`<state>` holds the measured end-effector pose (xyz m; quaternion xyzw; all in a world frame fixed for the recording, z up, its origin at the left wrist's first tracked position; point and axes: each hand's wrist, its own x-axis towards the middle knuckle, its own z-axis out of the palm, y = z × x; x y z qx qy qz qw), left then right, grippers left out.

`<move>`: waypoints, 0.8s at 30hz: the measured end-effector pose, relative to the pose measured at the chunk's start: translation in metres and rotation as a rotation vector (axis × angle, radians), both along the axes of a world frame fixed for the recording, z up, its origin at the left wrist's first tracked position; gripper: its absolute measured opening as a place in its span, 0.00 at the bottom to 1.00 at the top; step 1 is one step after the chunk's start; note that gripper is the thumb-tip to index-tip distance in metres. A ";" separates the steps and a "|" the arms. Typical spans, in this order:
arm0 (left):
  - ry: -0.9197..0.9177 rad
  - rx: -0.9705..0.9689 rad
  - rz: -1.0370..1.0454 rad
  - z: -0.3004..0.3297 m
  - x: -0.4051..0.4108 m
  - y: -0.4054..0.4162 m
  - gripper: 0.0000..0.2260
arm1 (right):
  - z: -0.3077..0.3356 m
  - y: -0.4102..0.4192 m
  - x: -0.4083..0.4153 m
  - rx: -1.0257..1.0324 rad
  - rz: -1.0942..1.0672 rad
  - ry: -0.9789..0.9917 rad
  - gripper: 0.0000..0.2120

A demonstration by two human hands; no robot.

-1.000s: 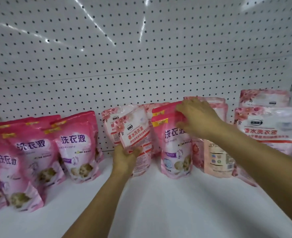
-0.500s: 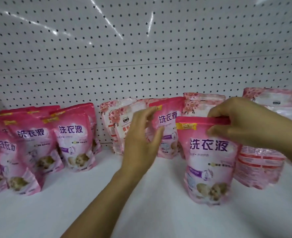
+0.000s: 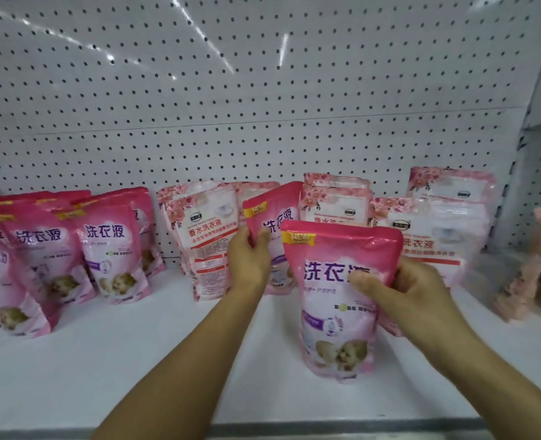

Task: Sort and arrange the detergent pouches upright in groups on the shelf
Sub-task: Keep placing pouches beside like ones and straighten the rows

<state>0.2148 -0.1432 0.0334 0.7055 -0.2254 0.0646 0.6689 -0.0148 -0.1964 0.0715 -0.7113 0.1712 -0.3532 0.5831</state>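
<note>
My right hand (image 3: 399,290) grips a bright pink detergent pouch (image 3: 335,300) by its right side, upright near the shelf's front. My left hand (image 3: 250,262) grips the left edge of a second bright pink pouch (image 3: 275,214), which leans among pale rose-print pouches (image 3: 205,230) at the back. More pale rose-print pouches (image 3: 434,236) stand behind my right hand. A group of several bright pink pouches (image 3: 110,246) stands upright at the left of the white shelf (image 3: 135,360).
A white pegboard wall (image 3: 262,106) backs the shelf. A pale pink crumpled item (image 3: 536,268) sits at the far right. The shelf's front edge (image 3: 56,435) runs along the bottom. Bare shelf surface lies between the left group and my arms.
My right hand has pulled its bright pink pouch forward and shifted its grip from the top edge to the side. My left hand has closed on the second bright pink pouch at the back.
</note>
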 end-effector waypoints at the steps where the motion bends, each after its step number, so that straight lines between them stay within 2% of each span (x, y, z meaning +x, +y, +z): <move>1: -0.009 -0.023 0.016 -0.002 -0.005 0.006 0.12 | -0.011 -0.002 0.002 0.031 -0.010 -0.004 0.03; 4: 0.000 -0.142 0.069 -0.004 -0.019 0.029 0.12 | -0.025 -0.007 0.006 0.098 -0.033 -0.078 0.03; 8: -0.055 -0.243 0.156 0.000 -0.037 0.070 0.21 | -0.029 -0.003 0.012 0.113 -0.059 -0.196 0.07; 13: -0.110 -0.343 0.276 0.016 -0.073 0.119 0.17 | -0.032 0.003 0.023 0.097 -0.095 -0.283 0.04; 16: -0.140 -0.386 0.316 0.024 -0.087 0.150 0.19 | -0.030 0.008 0.030 0.077 -0.097 -0.297 0.06; 24: -0.020 -0.563 0.380 0.014 -0.089 0.241 0.05 | -0.017 0.041 0.059 0.084 0.003 -0.379 0.08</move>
